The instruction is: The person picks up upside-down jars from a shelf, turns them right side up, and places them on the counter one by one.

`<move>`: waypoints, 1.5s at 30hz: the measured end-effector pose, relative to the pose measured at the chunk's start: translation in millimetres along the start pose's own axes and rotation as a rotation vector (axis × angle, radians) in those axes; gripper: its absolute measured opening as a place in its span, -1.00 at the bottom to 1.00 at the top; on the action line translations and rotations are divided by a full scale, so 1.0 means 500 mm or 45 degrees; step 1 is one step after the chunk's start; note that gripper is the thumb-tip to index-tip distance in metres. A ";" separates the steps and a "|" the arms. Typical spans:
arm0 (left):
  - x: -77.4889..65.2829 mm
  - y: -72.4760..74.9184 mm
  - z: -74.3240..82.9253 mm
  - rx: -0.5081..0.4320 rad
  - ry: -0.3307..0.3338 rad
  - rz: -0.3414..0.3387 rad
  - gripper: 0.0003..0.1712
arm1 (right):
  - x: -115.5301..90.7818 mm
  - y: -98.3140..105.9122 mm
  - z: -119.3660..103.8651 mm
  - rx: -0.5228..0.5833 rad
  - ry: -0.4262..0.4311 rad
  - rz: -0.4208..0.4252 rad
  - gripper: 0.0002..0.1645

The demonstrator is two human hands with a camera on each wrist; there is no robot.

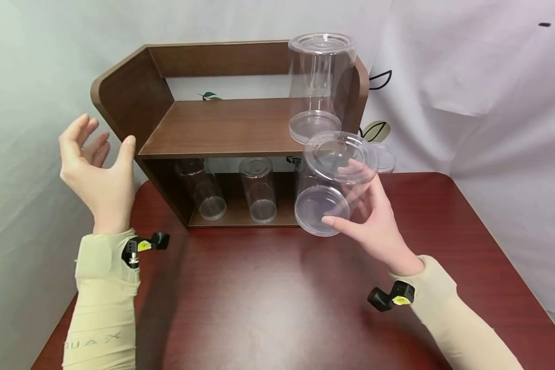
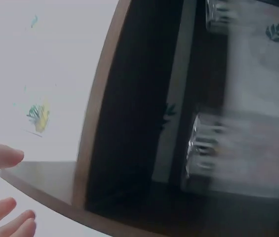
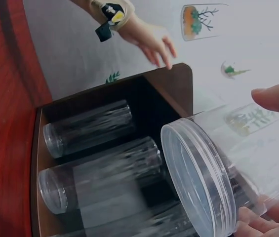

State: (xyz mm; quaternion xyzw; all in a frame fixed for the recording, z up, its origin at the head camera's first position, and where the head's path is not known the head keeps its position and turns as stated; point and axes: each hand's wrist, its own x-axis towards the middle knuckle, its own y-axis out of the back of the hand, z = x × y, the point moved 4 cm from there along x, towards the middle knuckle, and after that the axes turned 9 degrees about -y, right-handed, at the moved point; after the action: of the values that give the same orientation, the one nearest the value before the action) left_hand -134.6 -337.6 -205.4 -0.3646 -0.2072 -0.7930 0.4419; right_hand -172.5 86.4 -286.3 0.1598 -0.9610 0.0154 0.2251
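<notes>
My right hand (image 1: 367, 213) grips a clear plastic jar (image 1: 334, 181) tilted in the air in front of the shelf's right end; in the right wrist view the jar (image 3: 218, 177) shows its lidded end with my thumb and fingers (image 3: 277, 101) around it. A taller clear jar (image 1: 320, 85) stands on the upper board of the brown wooden shelf (image 1: 222, 126). Two clear jars (image 1: 203, 187) (image 1: 259, 187) stand in the lower bay. My left hand (image 1: 94, 164) hovers open beside the shelf's left wall, holding nothing; its fingertips (image 2: 1, 217) show in the left wrist view.
The shelf stands at the back of a dark red table (image 1: 282, 298). A white curtain (image 1: 467, 77) with leaf prints hangs behind and to both sides. Another clear jar (image 1: 383, 158) shows behind the held one, at the shelf's right.
</notes>
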 end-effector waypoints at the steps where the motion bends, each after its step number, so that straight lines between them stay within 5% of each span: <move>1: -0.007 0.001 0.016 -0.022 -0.019 0.012 -0.40 | -0.002 0.002 0.001 -0.006 -0.010 0.003 0.19; 5: -0.034 -0.001 0.067 -0.149 -0.097 0.008 -0.42 | -0.008 0.009 0.005 -0.015 -0.045 0.011 0.14; 12: -0.092 -0.021 0.118 -0.294 -0.267 -0.150 -0.42 | -0.020 0.019 0.022 -0.009 -0.078 0.017 0.04; 22: -0.206 -0.061 0.144 -0.432 -0.297 -0.428 -0.30 | -0.037 0.026 0.045 -0.020 -0.154 0.027 0.10; 38: -0.446 -0.168 0.125 -0.559 -0.140 -1.084 0.09 | -0.053 0.001 0.053 -0.037 -0.138 -0.028 0.12; 45: -0.518 -0.206 0.083 -0.602 -0.023 -1.177 0.34 | -0.061 -0.019 0.055 -0.006 -0.116 -0.065 0.10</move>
State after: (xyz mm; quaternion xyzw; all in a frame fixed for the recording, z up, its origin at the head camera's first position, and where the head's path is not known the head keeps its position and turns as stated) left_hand -116.7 -114.3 -376.1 -0.3317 -0.1654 -0.9274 -0.0509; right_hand -155.6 83.7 -324.6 0.1841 -0.9659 0.0001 0.1818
